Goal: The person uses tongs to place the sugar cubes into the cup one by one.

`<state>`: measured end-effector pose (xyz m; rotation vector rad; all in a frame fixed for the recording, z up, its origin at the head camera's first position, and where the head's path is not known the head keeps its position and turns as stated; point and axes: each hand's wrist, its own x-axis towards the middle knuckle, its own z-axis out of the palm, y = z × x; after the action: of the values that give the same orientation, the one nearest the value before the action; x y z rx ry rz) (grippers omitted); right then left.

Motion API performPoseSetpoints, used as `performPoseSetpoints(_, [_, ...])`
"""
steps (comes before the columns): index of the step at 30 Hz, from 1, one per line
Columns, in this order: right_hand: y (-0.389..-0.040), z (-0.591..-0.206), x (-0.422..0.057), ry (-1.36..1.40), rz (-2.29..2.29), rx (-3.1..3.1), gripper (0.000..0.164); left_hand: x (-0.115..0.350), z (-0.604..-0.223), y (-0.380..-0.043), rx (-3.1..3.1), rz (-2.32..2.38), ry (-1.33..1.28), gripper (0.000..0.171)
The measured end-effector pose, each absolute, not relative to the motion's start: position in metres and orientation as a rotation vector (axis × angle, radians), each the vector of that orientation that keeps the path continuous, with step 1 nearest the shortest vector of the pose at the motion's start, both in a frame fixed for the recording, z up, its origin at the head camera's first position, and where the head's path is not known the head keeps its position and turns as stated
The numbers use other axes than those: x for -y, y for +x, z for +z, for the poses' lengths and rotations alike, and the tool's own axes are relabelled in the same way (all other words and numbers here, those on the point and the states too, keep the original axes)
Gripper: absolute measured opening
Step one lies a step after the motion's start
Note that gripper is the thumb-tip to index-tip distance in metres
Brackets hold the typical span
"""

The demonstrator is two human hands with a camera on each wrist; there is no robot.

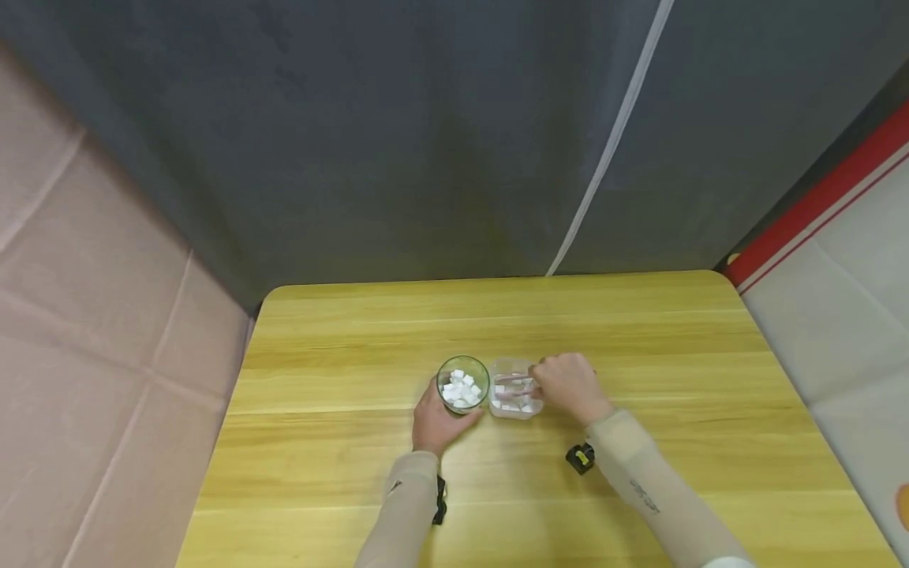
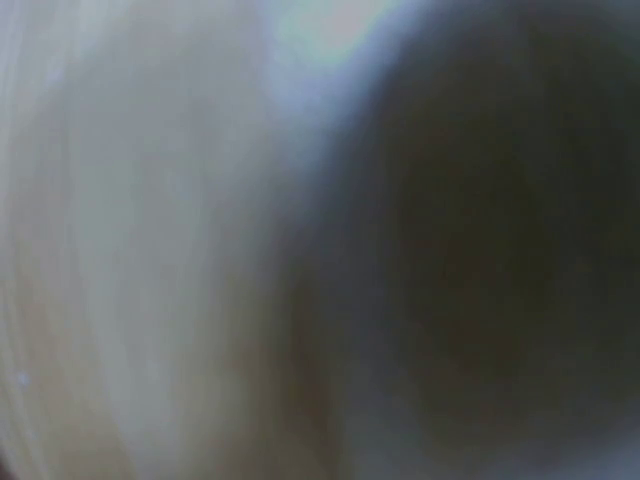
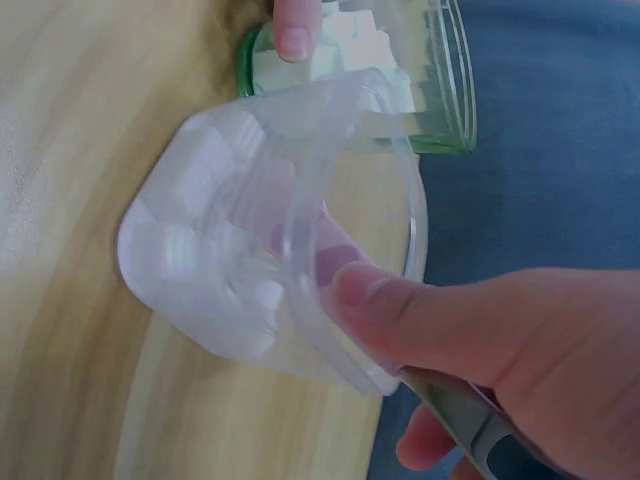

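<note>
In the head view my left hand (image 1: 435, 427) curls round the side of a greenish clear glass (image 1: 488, 384) that stands upright on the table. White cubes (image 1: 460, 389) fill its lower part. Just right of the glass is a clear plastic container (image 3: 165, 235) with several white cubes inside. My right hand (image 1: 568, 386) grips a pair of pink tongs (image 3: 340, 255), thumb pressed on one arm, and their tips reach down into the container. Whether a cube sits between the tips I cannot tell. The left wrist view is too blurred and dark to read.
The wooden table (image 1: 341, 347) has its far edge against a dark grey curtain (image 1: 398, 158). A pinkish padded wall (image 1: 106, 355) stands on the left. White and red panels (image 1: 838, 300) line the right side. Black wrist-worn devices (image 1: 581, 457) hang by both forearms.
</note>
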<state>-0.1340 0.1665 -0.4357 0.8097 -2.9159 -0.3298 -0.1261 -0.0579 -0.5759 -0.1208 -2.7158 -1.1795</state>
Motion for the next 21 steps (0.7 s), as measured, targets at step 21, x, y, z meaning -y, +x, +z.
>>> performPoseSetpoints(21, [-0.105,-0.403,-0.181,0.721,-0.080,2.738,0.032,0.054,-0.572,-0.124,2.714,-1.198,-0.106,0.094])
